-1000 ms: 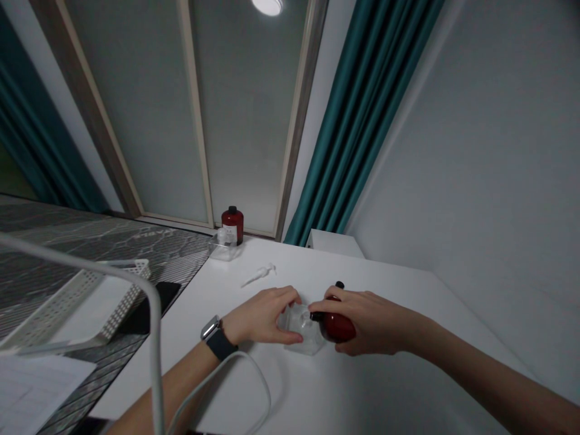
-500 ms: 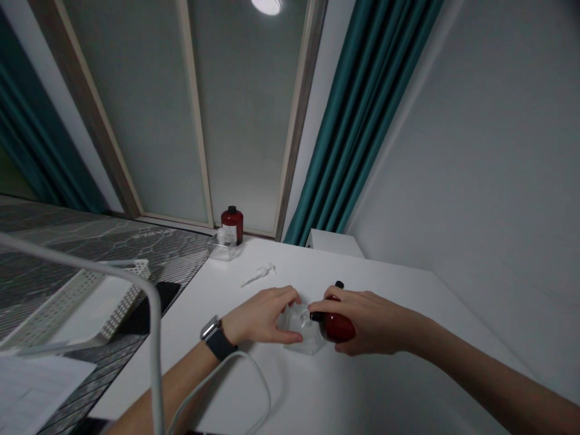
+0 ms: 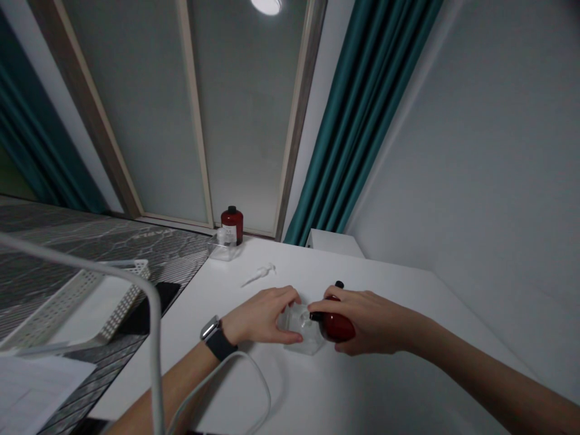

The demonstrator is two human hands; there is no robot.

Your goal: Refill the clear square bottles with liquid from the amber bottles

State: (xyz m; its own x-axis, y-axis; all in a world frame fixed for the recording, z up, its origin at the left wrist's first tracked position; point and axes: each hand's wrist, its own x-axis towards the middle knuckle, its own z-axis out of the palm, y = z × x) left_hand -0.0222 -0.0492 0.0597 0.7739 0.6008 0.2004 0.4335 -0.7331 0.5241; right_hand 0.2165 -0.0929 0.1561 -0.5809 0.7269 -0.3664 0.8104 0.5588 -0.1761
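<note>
Red bottle [image 3: 339, 328] in right hand [image 3: 376, 319]

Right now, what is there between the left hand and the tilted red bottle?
In the head view, the clear container stands between the left hand and the tilted bottle, whose black end overlaps it in the picture.

A square, shiny silver watch [image 3: 210, 328] with round corners sits on the left wrist [image 3: 231, 331], toward seven o'clock. Its wide, smooth, dark blue strap [image 3: 222, 346] goes toward five o'clock. The left hand [image 3: 260, 317], right hand [image 3: 371, 320] and right arm [image 3: 489, 374] are bare.
</note>
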